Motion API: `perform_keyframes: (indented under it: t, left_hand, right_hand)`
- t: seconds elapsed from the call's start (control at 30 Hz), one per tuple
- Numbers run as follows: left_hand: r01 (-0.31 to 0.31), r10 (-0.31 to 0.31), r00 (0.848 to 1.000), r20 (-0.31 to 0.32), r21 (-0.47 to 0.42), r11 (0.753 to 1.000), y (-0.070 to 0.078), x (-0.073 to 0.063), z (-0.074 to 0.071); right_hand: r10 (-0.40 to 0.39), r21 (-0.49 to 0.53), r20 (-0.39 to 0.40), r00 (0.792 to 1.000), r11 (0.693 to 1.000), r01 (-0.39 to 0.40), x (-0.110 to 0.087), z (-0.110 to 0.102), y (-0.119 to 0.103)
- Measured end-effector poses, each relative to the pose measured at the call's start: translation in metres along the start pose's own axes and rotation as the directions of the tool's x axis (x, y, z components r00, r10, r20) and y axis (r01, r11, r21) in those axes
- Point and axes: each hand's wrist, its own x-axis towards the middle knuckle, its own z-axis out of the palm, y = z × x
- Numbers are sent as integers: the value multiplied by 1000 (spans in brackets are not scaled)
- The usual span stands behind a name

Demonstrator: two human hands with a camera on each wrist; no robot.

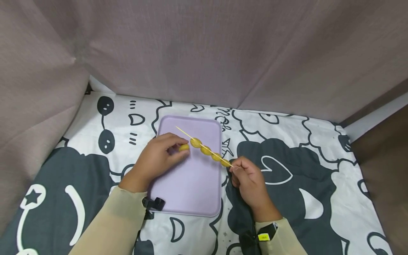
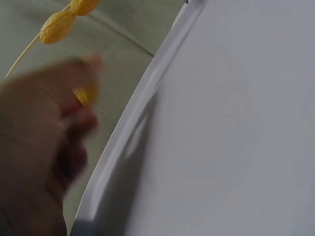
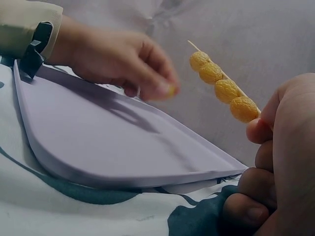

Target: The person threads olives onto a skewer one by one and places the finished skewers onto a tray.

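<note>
My right hand (image 1: 250, 182) pinches the lower end of a thin wooden skewer (image 1: 183, 131), which slants up to the left above the tray. Several wrinkled yellow oval balls (image 3: 227, 91) are threaded on it in a row, touching one another, and the pointed tip stays bare. Between thumb and fingers, my left hand (image 1: 157, 156) pinches one loose yellow ball (image 1: 183, 147), close beside the uppermost threaded ball but apart from the skewer. The left wrist view shows that ball mostly covered by the blurred fingers (image 2: 74, 73).
Beneath both hands lies a lilac rectangular tray (image 1: 188, 191) with a low raised rim. It rests on a white and dark-grey cartoon-print cloth (image 1: 306, 166). Grey-brown fabric (image 1: 178, 53) hangs behind and on the left. Dark straps with small devices (image 1: 154, 203) sit at the wrists.
</note>
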Motion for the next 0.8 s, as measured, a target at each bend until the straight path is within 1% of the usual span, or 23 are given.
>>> perform_keyframes:
  t: [0.03,0.07,0.13,0.17,0.27,0.33,0.4,0.47,0.5,0.57,0.63,0.7,0.73,0.8]
  left_hand:
    - [-32,31,999,-18,-66,997,1,0,0]
    - [-56,52,998,-32,-133,990,1,-1,-1]
    - [-78,68,997,-47,-240,968,3,-1,-1]
    - [-75,64,997,-49,-285,956,4,-2,-1]
    - [-39,22,999,-45,-415,909,6,-2,-1]
    - [-11,-14,999,-50,-473,881,7,-3,-1]
    - [4,-42,997,-61,-518,855,7,-3,-2]
    - [5,-60,994,-86,-535,845,7,-3,-3]
    - [6,-70,993,-96,-549,836,6,-3,-3]
    - [6,-89,990,-108,-600,800,5,-3,-4]
    - [10,-114,987,-113,-668,745,4,-2,-6]
    - [10,-135,985,-112,-734,679,3,-2,-6]
    - [8,-142,983,-113,-756,654,3,-2,-7]
    - [0,-156,980,-123,-787,617,3,-2,-7]
  right_hand:
    - [-1,0,1,1000,1000,1,0,0,0]
    - [-2,2,1,1000,1000,2,0,0,0]
    - [-4,4,3,1000,1000,4,0,0,0]
    - [-5,5,3,1000,1000,5,0,0,0]
    - [-5,7,5,1000,1000,5,0,0,0]
    - [-4,1,4,1000,1000,4,0,-1,0]
    - [-4,-4,3,1000,1000,4,0,-1,1]
    - [-8,-7,3,1000,1000,8,0,-1,1]
    - [-11,-7,4,1000,1000,11,0,-1,1]
    - [-16,-2,6,1000,1000,16,0,0,1]
    - [-20,1,7,1000,1000,20,0,0,2]
    - [-20,1,7,1000,1000,20,0,0,2]
    - [-20,0,7,1000,1000,20,0,0,1]
    - [-20,-3,6,1000,1000,20,0,-1,1]
